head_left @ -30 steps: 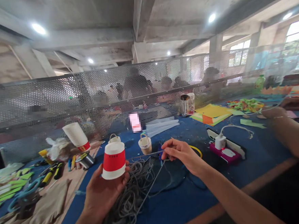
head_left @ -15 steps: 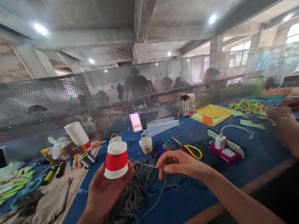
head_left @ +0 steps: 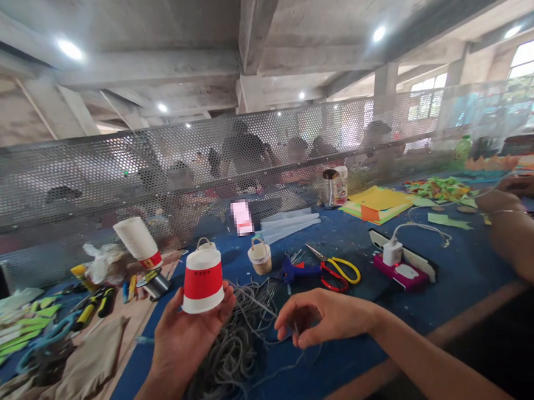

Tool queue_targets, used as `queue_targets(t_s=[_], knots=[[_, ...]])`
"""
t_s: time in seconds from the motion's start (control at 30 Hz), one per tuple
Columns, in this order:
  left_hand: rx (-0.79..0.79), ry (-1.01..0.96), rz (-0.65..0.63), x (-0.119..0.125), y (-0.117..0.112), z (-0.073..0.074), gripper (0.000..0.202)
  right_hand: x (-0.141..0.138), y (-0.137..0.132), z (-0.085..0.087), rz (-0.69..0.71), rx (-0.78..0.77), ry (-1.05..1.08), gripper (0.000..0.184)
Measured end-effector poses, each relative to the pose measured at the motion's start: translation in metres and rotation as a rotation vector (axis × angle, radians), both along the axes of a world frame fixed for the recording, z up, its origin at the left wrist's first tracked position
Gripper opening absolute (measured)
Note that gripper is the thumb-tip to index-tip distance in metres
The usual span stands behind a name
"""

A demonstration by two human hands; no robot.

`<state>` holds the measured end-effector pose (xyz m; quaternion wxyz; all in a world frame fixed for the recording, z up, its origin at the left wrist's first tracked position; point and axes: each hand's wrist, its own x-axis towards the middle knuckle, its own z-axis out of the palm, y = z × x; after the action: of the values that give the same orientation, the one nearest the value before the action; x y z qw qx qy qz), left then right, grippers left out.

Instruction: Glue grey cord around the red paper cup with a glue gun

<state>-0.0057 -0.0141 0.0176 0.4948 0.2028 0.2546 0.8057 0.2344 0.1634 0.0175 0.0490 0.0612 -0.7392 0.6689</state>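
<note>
Right hand [head_left: 318,318] lowered; glue gun [head_left: 303,272] uncovered

Paper cup [head_left: 203,285] found narrow end up, axis near upright, grasped in the left hand [head_left: 191,327], leftward of and apart from the right. Right fingers curled, apparently pinching grey cord [head_left: 266,308]. Bare blue table [head_left: 286,384] separates cord pile [head_left: 226,364] from front edge.

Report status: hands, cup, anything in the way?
Left hand holding cup, wide end down. Right hand at cord, grip unclear. Tangled cord on table between hands.
</note>
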Motion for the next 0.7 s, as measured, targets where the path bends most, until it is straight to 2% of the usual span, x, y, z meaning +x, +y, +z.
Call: queue_targets(t_s=[0.23,0.47,0.57,0.7], knots=[[-0.025,0.013,0.058,-0.001,0.000,0.003,0.047,0.011,0.001,-0.006,-0.040,0.017,-0.060,0.042],[-0.019,0.010,0.071,-0.001,0.000,0.005,0.048,0.020,0.002,-0.020,-0.339,0.134,-0.073,0.054],[0.004,0.015,0.059,-0.002,-0.001,0.004,0.049,0.024,0.004,-0.023,-0.431,0.180,-0.098,0.047],[0.012,0.010,0.039,-0.004,-0.001,0.003,0.050,0.030,0.006,-0.022,-0.522,0.225,-0.094,0.023]])
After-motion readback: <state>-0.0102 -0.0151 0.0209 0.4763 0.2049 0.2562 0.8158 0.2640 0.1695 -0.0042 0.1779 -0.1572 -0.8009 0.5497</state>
